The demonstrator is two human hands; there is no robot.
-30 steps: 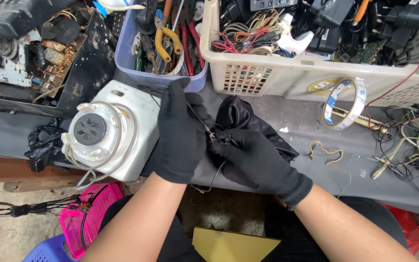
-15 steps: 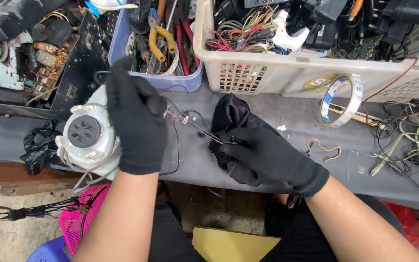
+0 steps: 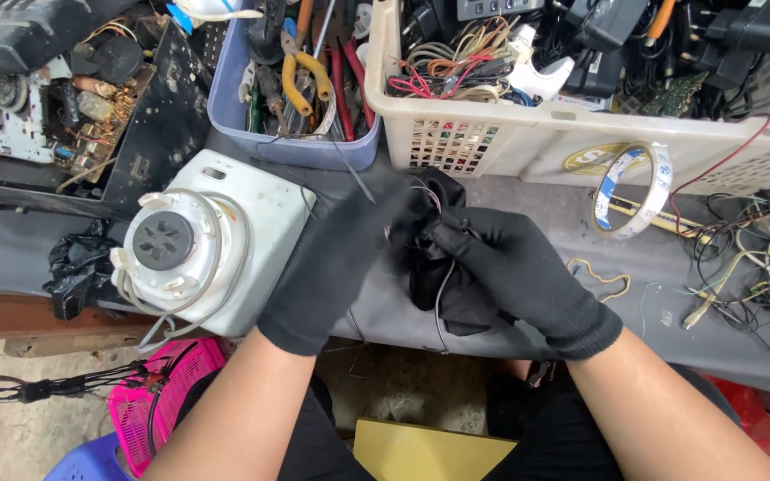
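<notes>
Both our gloved hands meet right of the white camera (image 3: 216,258): right hand (image 3: 519,276) pinches a thin, floppy wire (image 3: 439,298) against a soft black pouch (image 3: 443,294); left hand (image 3: 340,258) closes near its end, grip unclear.

Black knit gloves on left hand (image 3: 336,267), right hand (image 3: 519,272), bare forearms

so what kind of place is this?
Likely an electronics repair or salvage bench. An opened chassis with exposed circuit boards, a blue bin of pliers and hand tools, a basket of adapters and cables and loose wire scraps crowd the grey worktop.
</notes>
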